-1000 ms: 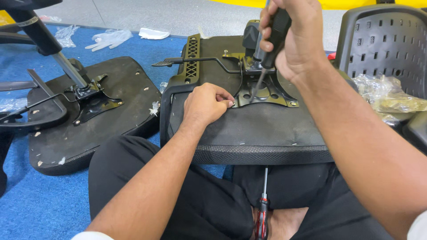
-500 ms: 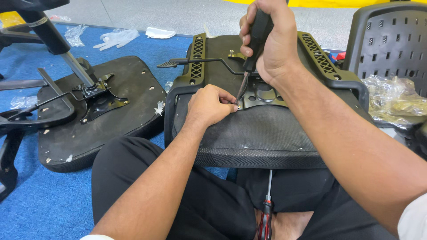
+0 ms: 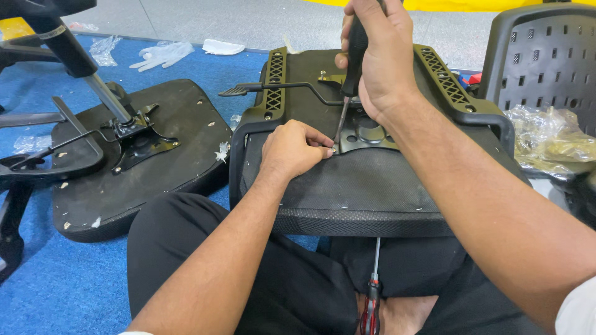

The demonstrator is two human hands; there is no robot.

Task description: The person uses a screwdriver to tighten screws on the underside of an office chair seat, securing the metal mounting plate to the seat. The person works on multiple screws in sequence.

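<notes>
An upturned black office chair seat [image 3: 372, 186] rests across my lap, its metal mechanism plate [image 3: 366, 133] facing up. My right hand [image 3: 379, 56] grips the black handle of a screwdriver [image 3: 347, 93], whose shaft slants down to the plate's near left corner. My left hand [image 3: 295, 149] is closed there, fingertips pinching something small at the tool's tip; what it is stays hidden. A black lever [image 3: 279, 88] sticks out left from the mechanism.
A second upturned seat with its gas column [image 3: 124, 149] lies on the blue floor at left. A perforated black backrest [image 3: 540, 62] and a clear plastic bag [image 3: 552, 139] are at right. A red-handled screwdriver [image 3: 371, 298] lies between my legs. White gloves [image 3: 161, 54] lie farther off.
My right hand and the screwdriver have risen and stood more upright, with the tip staying at the plate's corner. My left hand keeps its pinch there. The view shifted slightly.
</notes>
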